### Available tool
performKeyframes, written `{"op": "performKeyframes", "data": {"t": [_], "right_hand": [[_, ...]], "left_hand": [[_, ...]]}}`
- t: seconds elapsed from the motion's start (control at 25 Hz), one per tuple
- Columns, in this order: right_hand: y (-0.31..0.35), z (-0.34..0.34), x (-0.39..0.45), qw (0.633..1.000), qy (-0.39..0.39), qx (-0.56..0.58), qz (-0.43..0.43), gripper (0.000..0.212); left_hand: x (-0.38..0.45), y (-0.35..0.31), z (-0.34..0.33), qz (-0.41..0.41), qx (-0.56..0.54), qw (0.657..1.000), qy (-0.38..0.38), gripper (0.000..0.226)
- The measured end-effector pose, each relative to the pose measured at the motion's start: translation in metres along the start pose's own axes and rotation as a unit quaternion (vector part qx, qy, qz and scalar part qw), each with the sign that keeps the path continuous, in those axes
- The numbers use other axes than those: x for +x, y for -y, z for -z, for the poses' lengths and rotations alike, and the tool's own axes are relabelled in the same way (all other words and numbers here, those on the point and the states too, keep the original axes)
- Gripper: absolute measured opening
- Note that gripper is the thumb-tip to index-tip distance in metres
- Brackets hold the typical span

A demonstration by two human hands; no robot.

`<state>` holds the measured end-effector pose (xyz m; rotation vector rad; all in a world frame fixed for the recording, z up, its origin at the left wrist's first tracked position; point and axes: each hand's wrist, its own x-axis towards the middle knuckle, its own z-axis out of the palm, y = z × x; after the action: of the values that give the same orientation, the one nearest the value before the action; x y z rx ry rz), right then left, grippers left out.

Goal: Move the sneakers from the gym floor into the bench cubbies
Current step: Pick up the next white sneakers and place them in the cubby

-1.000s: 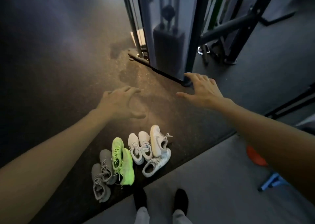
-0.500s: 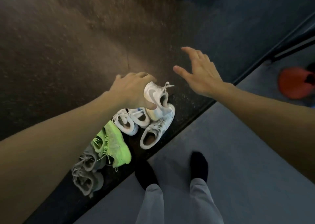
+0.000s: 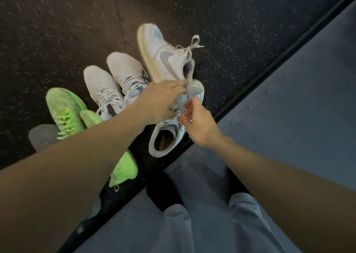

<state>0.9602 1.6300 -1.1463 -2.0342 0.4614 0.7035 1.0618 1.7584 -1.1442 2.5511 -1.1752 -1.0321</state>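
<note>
Under me was a smooth gray mat (image 3: pixel 289 117), and past its dark edge lay the speckled black gym floor (image 3: pixel 57 31) with all the sneakers on it; I saw no bench cubbies anywhere. Closest to me were my own two feet in black socks (image 3: pixel 163 193). Next came my right hand (image 3: pixel 200 125), fingers loosely curled and holding nothing, right over the white shoe lying flat (image 3: pixel 163 141), maybe brushing its laces, though I could not tell. My left hand (image 3: pixel 159 102) pinched the heel of the other white shoe with the gray swoosh (image 3: pixel 163 56), which was tipped up on its side. That was only a small finger grip on a big shoe, so I thought it could slip out and drop onto the pair below. Its loose lace (image 3: pixel 194 42) stuck out and might catch on something. My left arm crossed over the green shoes (image 3: pixel 65 108), so I could bump them as I lifted. Beside those sat two white running shoes (image 3: pixel 113 83) and a gray shoe (image 3: pixel 42 135), partly hidden.
</note>
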Motion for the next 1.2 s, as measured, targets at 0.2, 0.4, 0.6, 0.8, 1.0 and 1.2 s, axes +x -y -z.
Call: {"op": "performKeyframes", "data": {"t": [0.2,0.4,0.6,0.8,1.0,1.2], "right_hand": [[-0.020,-0.040,-0.004,0.998,-0.018,0.040,-0.035,0.023],[-0.024,-0.064,-0.014,0.999,0.002,0.027,-0.021,0.018],[-0.026,-0.107,-0.027,0.986,0.080,-0.144,-0.019,0.040],[-0.027,-0.128,-0.019,0.940,0.201,-0.273,-0.032,0.058],[-0.040,-0.123,-0.023,0.936,0.160,-0.314,0.013,0.030],[-0.049,-0.092,-0.048,0.946,0.115,-0.298,0.059,0.016]], "left_hand": [[0.021,-0.015,-0.019,-0.046,0.136,0.987,-0.076,0.071],[0.052,-0.021,-0.011,-0.057,0.253,0.964,-0.063,0.057],[0.049,-0.015,-0.008,-0.037,0.269,0.962,-0.027,0.042],[0.047,-0.017,0.009,-0.040,0.286,0.957,0.016,0.041],[0.040,-0.033,0.007,-0.032,0.320,0.942,0.098,0.034],[0.033,-0.038,0.021,0.074,0.230,0.968,0.068,0.036]]}}
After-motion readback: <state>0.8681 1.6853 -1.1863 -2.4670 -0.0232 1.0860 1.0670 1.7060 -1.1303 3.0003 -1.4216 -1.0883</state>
